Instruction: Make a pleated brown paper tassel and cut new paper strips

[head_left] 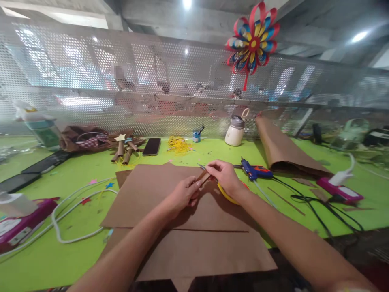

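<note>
My left hand (181, 196) and my right hand (225, 177) meet over a large sheet of brown kraft paper (188, 235) on the green table (75, 170). Both hands pinch a small rolled strip of brown paper (203, 177) between their fingertips. Under my right wrist lies a yellow-handled pair of scissors (226, 196), partly hidden. A blue glue gun (254, 171) rests just to the right of my right hand.
A rolled brown paper sheet (284, 150) lies at the back right, a white kettle-like pot (235, 130) behind it. Black cables (316, 207) and a pink box (340, 190) lie right. A white cable (65, 219), phone (152, 146) and paper rolls (124, 150) lie left. A paper pinwheel (253, 40) hangs on the mesh wall.
</note>
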Tool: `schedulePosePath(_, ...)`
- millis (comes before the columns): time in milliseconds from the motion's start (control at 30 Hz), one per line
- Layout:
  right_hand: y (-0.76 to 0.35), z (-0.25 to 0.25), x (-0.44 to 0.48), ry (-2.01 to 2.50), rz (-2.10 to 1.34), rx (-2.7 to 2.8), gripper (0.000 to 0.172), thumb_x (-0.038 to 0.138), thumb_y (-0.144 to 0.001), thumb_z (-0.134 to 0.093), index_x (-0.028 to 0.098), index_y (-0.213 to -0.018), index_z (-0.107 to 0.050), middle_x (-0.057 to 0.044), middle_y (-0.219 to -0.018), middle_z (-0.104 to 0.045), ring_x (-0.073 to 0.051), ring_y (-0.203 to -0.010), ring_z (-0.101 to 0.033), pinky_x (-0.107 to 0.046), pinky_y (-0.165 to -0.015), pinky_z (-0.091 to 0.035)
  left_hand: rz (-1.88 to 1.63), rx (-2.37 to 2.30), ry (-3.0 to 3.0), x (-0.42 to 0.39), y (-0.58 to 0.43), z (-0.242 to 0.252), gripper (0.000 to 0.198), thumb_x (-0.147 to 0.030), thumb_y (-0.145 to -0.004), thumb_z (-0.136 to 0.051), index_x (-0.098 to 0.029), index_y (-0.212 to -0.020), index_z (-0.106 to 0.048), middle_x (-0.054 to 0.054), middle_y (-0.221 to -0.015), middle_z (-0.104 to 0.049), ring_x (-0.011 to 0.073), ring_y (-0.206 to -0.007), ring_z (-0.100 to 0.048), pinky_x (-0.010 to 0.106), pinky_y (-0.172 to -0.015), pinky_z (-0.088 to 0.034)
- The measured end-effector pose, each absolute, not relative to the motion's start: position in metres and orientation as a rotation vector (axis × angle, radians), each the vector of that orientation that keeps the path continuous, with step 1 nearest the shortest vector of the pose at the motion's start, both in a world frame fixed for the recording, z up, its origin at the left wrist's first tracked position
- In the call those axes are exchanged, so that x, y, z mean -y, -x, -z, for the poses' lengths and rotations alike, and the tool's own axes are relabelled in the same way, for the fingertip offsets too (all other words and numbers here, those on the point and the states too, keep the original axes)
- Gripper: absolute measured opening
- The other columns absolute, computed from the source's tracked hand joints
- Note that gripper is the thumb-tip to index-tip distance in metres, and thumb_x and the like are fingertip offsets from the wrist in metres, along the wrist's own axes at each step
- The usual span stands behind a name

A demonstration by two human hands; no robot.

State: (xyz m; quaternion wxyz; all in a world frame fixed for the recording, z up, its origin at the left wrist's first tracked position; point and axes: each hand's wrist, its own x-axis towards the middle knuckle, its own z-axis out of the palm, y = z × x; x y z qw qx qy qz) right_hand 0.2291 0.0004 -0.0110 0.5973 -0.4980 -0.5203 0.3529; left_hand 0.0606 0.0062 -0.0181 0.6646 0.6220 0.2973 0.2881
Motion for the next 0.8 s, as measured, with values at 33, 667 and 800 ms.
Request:
schedulePosePath(33, -0.23, 0.011, -0.002, 1.144, -0.826, 1.195, 0.023, 0.038, -0.068, -0.066, 0.016, -0.074, -0.061, 0.002, -0.058, -0.058, -0.011, -0.048, -0.054, -0.024, -0.049, -0.043, -0.64, -0.663, -1.393, -0.006, -0.06, 0.017, 0.028, -0.045, -0.085, -0.054, -0.019, -0.082, -0.045, -0.009, -0.052, -0.033, 0.0042, -0.039, -0.031, 0.017, -0.039, -0.022)
schedulePosePath(667, -0.397, -0.011, 0.015, 1.962, -0.338, 1.738, 0.021, 0.0, -0.054, -0.056, 0.016, -0.065, -0.065, -0.01, -0.078, -0.069, -0.029, -0.09, -0.062, -0.034, -0.081, -0.046, -0.855, -0.621, -1.054, -0.016, -0.046, 0.007, 0.012, -0.025, -0.086, -0.049, -0.017, -0.078, -0.044, -0.003, -0.057, -0.048, 0.0081, -0.046, -0.048, 0.016, -0.041, -0.033)
schedulePosePath(800, -0.429, 0.023, 0.021, 2.064, -0.111, 2.062, 0.052, -0.005, -0.055, -0.05, 0.012, -0.102, -0.067, -0.015, -0.105, -0.066, -0.031, -0.108, -0.056, -0.038, -0.095, -0.039, -0.89, -0.648, -1.012, -0.02, -0.047, 0.012, 0.005, -0.02, -0.086, -0.046, -0.015, -0.085, -0.048, -0.001, -0.06, -0.053, 0.0106, -0.051, -0.056, 0.017, -0.043, -0.038)
